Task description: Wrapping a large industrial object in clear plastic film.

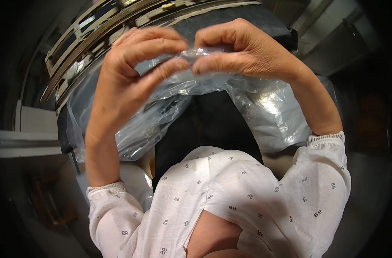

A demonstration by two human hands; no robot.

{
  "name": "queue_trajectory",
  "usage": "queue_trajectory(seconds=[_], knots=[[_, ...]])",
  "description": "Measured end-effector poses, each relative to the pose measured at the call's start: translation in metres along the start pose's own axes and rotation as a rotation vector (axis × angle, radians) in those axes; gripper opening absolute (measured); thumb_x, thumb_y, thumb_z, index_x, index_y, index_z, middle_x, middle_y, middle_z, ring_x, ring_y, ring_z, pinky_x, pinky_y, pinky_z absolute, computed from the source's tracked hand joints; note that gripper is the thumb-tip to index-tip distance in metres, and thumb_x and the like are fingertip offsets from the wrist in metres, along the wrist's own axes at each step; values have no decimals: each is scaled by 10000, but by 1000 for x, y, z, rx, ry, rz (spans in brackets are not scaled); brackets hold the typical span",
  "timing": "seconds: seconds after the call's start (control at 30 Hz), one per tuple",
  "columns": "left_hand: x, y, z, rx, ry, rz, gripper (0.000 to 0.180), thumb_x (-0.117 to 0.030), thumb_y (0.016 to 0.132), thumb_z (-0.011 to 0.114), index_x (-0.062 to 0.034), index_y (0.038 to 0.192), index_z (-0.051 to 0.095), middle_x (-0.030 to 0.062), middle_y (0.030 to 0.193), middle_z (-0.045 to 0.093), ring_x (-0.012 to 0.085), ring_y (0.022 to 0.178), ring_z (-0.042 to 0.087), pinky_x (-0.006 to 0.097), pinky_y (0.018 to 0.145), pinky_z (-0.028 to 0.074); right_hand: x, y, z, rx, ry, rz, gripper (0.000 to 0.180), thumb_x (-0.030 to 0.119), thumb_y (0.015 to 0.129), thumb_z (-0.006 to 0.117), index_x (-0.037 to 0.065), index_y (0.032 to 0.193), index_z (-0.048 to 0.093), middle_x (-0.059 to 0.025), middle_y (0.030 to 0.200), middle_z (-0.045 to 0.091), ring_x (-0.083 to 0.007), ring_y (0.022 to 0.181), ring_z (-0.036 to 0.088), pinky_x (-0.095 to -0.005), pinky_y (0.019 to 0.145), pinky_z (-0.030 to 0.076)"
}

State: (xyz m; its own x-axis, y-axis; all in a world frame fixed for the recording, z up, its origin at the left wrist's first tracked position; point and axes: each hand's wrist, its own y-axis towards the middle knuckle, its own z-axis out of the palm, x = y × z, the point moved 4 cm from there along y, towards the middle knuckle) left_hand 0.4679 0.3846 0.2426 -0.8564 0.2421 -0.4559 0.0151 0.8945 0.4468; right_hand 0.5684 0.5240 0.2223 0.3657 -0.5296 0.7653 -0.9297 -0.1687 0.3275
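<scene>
A clear plastic bag hangs in front of me, crumpled and shiny, with something black behind or inside it. My left hand pinches the bag's top edge between thumb and fingers. My right hand pinches the same edge just to the right, fingertips nearly touching those of the left. Both hands are raised close to the camera. My white patterned sleeves and shirt fill the lower part of the view.
A dark grey work surface lies beyond the hands. Stacked flat frames or trays run along its far left. A pale shelf edge shows at the left. The surroundings are dark.
</scene>
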Motion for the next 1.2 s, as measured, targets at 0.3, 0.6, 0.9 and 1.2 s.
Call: queue_trajectory(seconds=[0.3,0.6,0.9,1.2], knots=[[93,-100,-132,-850,-291,-425,409,-231,935,433,28,1250,406,150,1030,565,169,818,612,204,669,519,-211,-190,-34,367,-1030,965,263,151,684,600,186,938,660,-112,857,640,-312,845,608,-420,722,488],[344,-406,-145,-1059,-351,-1205,193,-280,890,510,-150,767,440,-52,616,388,70,441,321,224,373,265,-160,-202,-315,-1020,-679,41,147,167,795,599,61,896,591,-123,934,585,-260,825,570,-345,739,455],[315,-557,-233,-558,1042,-1341,357,-287,929,377,-16,1118,510,223,1065,572,400,982,526,434,815,412,-281,-89,-206,-673,-1311,230,521,453,674,693,84,1033,614,-143,942,634,-316,913,601,-421,791,466],[343,-559,-271,-402,1184,-1438,342,-297,940,350,-56,1128,504,211,1103,561,404,988,525,455,786,416,-301,-68,-229,-490,-1212,1065,571,611,793,475,138,1087,601,-157,1050,613,-317,994,579,-422,790,463]])
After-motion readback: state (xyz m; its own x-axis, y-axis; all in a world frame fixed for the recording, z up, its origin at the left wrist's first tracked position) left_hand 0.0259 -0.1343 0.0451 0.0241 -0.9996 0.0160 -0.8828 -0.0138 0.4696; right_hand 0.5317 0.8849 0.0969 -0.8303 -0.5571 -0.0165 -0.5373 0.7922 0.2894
